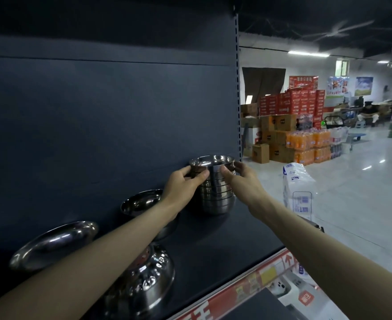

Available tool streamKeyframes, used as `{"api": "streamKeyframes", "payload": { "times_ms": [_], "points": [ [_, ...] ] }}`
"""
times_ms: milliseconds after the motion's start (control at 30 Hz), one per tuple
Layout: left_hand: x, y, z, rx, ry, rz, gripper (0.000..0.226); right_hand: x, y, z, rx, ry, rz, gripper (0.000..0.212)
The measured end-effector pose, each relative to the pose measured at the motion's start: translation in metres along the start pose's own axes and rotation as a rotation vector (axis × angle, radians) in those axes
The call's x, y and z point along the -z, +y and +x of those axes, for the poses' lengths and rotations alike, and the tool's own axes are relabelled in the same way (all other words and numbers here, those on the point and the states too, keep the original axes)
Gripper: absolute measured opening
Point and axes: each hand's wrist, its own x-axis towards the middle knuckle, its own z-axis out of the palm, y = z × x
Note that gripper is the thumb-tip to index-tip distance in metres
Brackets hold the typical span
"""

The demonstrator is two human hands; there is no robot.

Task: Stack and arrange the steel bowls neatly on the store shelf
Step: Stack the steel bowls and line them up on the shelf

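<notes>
Head view: my left grip [183, 184] and my right grip [242, 179] both grasp the stack [213, 192] of steel bowls near its top. The left thumb lies on the front of the stack and the other left fingers curl around its left side. The right thumb also presses on the front, and the right fingers go around the right side. The two thumbs are near each other but apart.

The stack is upright with the rims up, and its bottom rests on the dark shelf [225, 241], close to the back panel. Just right of the stack and behind it stands the grey post [237, 88] with slots.

Left of the stack, partly hidden by my left wrist, sits a single bowl [139, 202] with the open side up. Further left of the stack and nearer to me is a shallow bowl [54, 243], tilted. A big bowl [148, 280] lies under my left forearm.

Right of the stack, past the shelf end, stands a white pack [296, 188]. Far to the right of the stack, red cartons [291, 105] and orange bottles [310, 139] are piled on the floor.
</notes>
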Motion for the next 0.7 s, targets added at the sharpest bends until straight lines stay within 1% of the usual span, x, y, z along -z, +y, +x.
{"api": "streamKeyframes", "payload": {
  "times_ms": [33, 67, 133, 167, 200, 233, 300, 433, 533, 600, 700],
  "points": [
    [0.001, 0.005, -0.008, 0.005, -0.002, -0.013, 0.016, -0.001, -0.005, -0.006, 0.005, -0.005, 0.01, 0.053],
    [0.003, 0.009, -0.015, 0.007, 0.004, -0.025, 0.025, -0.002, -0.011, -0.012, 0.011, -0.012, 0.016, 0.05],
    [0.009, 0.017, -0.027, 0.01, 0.034, -0.018, 0.057, -0.003, -0.022, -0.027, 0.025, -0.043, 0.035, 0.035],
    [0.013, 0.022, -0.033, 0.013, 0.043, -0.01, 0.065, -0.004, -0.026, -0.034, 0.037, -0.053, 0.029, 0.027],
    [0.019, 0.026, -0.04, 0.012, 0.046, -0.01, 0.068, -0.005, -0.033, -0.043, 0.052, -0.061, 0.015, 0.023],
    [0.025, 0.03, -0.046, 0.011, 0.048, -0.008, 0.067, -0.006, -0.038, -0.051, 0.069, -0.072, 0.002, 0.023],
    [0.039, 0.039, -0.061, 0.005, 0.06, 0.012, 0.065, -0.011, -0.049, -0.067, 0.076, -0.087, -0.011, 0.031],
    [0.071, 0.051, -0.09, -0.002, 0.087, 0.045, 0.06, -0.023, -0.065, -0.094, 0.081, -0.132, -0.026, 0.027],
    [0.096, 0.052, -0.108, 0.021, 0.088, 0.087, 0.062, -0.038, -0.075, -0.117, 0.111, -0.178, -0.033, 0.039],
    [0.11, 0.053, -0.119, 0.04, 0.091, 0.104, 0.066, -0.048, -0.079, -0.128, 0.122, -0.203, -0.047, 0.054],
    [0.128, 0.053, -0.134, 0.052, 0.09, 0.097, 0.057, -0.061, -0.08, -0.142, 0.162, -0.232, -0.09, 0.063]
  ]
}}
